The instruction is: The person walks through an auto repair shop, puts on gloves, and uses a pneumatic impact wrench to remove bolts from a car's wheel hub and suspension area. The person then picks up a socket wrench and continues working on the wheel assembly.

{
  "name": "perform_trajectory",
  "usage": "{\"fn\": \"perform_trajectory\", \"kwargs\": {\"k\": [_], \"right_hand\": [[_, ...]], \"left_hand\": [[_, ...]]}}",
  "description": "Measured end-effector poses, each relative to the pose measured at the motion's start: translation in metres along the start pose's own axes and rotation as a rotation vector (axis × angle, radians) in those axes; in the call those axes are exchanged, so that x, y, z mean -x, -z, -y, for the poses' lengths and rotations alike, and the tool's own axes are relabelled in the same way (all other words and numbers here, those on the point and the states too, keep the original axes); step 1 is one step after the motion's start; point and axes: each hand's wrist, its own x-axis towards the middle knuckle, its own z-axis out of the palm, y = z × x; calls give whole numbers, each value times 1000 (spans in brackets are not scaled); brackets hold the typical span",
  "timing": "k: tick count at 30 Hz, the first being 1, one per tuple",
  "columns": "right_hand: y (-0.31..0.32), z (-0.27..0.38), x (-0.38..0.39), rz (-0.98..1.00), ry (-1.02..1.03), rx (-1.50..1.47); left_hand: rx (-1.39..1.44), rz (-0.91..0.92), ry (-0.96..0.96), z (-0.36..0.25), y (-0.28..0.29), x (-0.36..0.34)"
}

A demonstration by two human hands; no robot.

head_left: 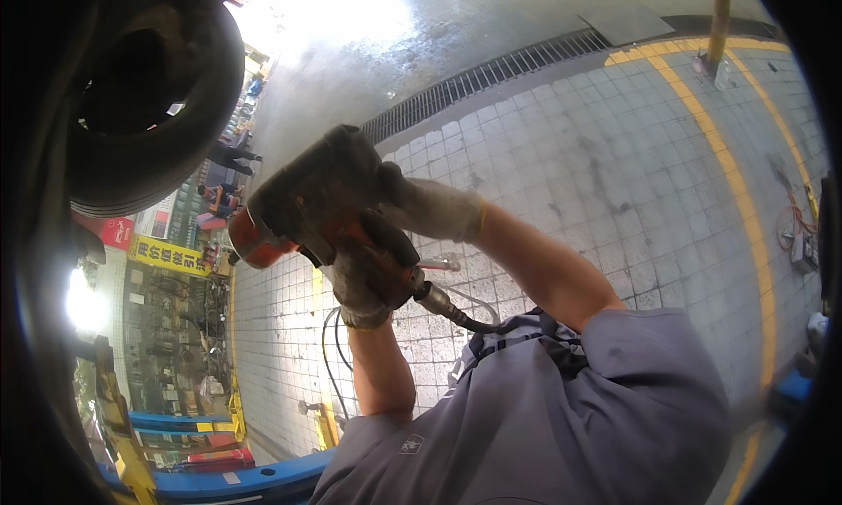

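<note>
An air impact wrench (pixel 320 185) with a dark body and an orange nose is held up in front of my chest, its nose toward the left. My left hand (pixel 358 290), in a dirty work glove, is closed around the lower part of the wrench near its handle. Gloved too, my right hand (pixel 430 208) is closed on the back end of the tool. A metal coupling and a dark air hose (pixel 452 314) run from the handle's base toward my shirt. The wrench hides part of the fingers of both hands.
A tyre (pixel 162 101) hangs at the upper left, apart from the wrench. Blue and yellow lift parts (pixel 254 480) stand at the lower left. A drain grate (pixel 491 79) crosses the tiled floor, and a yellow post (pixel 718 27) rises at the upper right. Two people are farther off, left.
</note>
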Motion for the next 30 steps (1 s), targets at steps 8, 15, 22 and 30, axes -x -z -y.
{"fn": "perform_trajectory", "kwargs": {"k": [8, 15, 22, 30], "right_hand": [[5, 34, 6, -85, 1, -51], [15, 42, 41, -129, 77, -391], [14, 26, 83, -305, -69, -621], [21, 28, 102, -322, -66, -647]], "left_hand": [[-416, -538, -96, 10, -1, -22], [-40, -338, -180, -113, 27, -32], [-111, -67, -216, -239, 95, -55], [-1210, -191, -358, -272, 134, -89]]}}
